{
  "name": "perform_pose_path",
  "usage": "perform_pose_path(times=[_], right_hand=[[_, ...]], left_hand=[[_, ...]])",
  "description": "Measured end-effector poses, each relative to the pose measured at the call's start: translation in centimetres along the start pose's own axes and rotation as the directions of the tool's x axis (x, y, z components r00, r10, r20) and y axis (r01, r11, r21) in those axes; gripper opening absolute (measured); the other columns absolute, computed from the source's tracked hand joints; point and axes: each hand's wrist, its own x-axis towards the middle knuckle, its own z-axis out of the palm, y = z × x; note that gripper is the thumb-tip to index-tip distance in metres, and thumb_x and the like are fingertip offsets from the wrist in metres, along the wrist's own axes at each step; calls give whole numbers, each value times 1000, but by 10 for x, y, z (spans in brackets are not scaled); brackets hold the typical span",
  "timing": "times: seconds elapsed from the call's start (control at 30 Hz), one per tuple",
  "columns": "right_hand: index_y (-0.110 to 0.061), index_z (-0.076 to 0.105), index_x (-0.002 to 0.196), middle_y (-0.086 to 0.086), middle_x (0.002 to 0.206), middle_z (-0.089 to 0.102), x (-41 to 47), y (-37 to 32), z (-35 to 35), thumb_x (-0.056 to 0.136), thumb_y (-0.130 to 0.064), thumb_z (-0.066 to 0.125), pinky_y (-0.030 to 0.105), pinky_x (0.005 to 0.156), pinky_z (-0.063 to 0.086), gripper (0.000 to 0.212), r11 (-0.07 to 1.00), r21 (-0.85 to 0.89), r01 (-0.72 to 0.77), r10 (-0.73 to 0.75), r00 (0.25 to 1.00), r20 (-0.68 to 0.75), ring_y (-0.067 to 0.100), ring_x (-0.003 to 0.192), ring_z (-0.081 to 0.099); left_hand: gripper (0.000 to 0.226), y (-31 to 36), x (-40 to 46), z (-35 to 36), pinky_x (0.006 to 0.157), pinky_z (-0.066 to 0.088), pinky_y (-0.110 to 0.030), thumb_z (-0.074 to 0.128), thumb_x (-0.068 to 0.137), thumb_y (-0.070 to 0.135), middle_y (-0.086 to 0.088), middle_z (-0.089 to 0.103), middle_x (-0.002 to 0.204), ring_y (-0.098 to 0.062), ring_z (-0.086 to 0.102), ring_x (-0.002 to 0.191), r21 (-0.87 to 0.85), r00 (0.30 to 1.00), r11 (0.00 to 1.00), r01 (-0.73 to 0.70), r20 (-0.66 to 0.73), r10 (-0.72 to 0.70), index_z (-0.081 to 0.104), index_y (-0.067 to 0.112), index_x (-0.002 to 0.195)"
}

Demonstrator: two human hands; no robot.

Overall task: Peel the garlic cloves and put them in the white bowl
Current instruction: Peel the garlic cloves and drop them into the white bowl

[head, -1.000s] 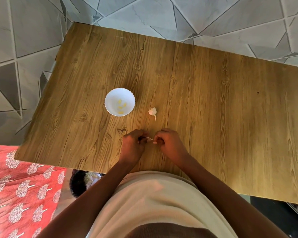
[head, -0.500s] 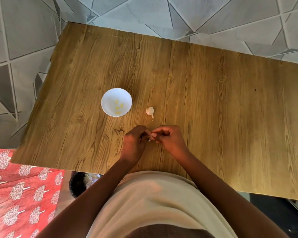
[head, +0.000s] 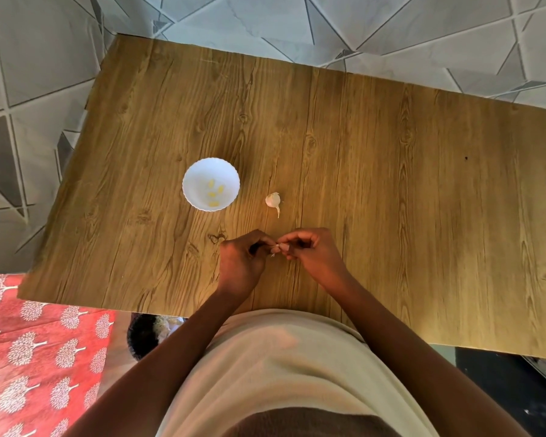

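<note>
Wood-grain counter [head: 391, 184] carries everything, and on so wide a surface a dropped piece could roll or skid well away from me, so I judge the main risk to be a slip. One white bowl [head: 211, 184] stands left of centre, beyond my hands and a little to the left. If I toss the clove rather than carry it over the rim, it may bounce out or miss, and a careless reach could nudge the light bowl along the boards.

Both grips work close together near the counter's near edge. My left hand [head: 241, 263] has its fingers curled in, and my right hand [head: 312, 253] pinches narrowly with thumb and fingertips. Between them sits one small garlic clove [head: 275, 248], mostly hidden, with a pale wisp of skin hanging from it. I cannot tell how much skin remains. It is tiny and likely slick once bare, so too hard a squeeze could shoot it out of my fingers, and loose skin could stick to them and end up in the bowl.

One remaining piece of garlic bulb [head: 273, 200] lies just right of the bowl, apart from it, its stem tail pointing toward me. By my count four peeled cloves [head: 214, 193], yellowish, rest inside the bowl, so a good part of the peeling looks done already.
</note>
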Motion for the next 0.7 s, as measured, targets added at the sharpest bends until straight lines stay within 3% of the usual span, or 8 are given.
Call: perform_pose_path(times=[0.13, 0.23, 0.37, 0.57, 0.7], right_hand=[[-10, 80, 100, -1, 85, 77, -2, 3, -2, 88, -2, 75, 26, 73, 57, 15, 989, -98, 111, -112, 994, -5, 9, 75, 70], [-13, 80, 108, -3, 92, 74, -4, 5, -3, 88, -5, 77, 20, 76, 53, 22, 936, -246, 253, -265, 964, -16, 8, 84, 69], [-9, 80, 106, -1, 95, 69, -1, 6, -5, 87, 3, 74, 14, 74, 50, 23, 839, -338, 426, -445, 895, 24, 6, 86, 66], [-7, 80, 100, -3, 91, 73, 2, 7, -5, 88, 4, 72, 26, 73, 58, 19, 833, -332, 443, -476, 879, -23, 7, 84, 70], [-8, 80, 103, 0, 92, 76, 1, 7, -2, 87, 3, 74, 32, 75, 60, 20, 866, -295, 405, -431, 902, -28, 10, 86, 72]], left_hand=[[18, 4, 5, -3, 64, 57, -26, 77, 84, -5, 9, 75, 78, -10, 72, 70, -82, 997, 995, 61, 47, -58, 78, 12, 85], [7, 6, 11, -9, 58, 53, -28, 76, 89, 0, -3, 77, 74, -21, 72, 64, -288, 963, 927, 241, 193, -190, 75, 7, 86], [6, 3, 18, -15, 54, 52, -30, 76, 90, 2, -10, 75, 72, -30, 69, 63, -367, 937, 882, 294, 293, -191, 73, 1, 85], [13, 2, 19, -14, 59, 52, -37, 77, 91, 15, -13, 75, 76, -41, 68, 69, -379, 946, 887, 266, 278, -165, 75, 4, 85], [11, 2, 18, -10, 61, 51, -32, 76, 92, 10, -12, 72, 73, -24, 64, 63, -369, 941, 884, 286, 282, -187, 75, 4, 83]])
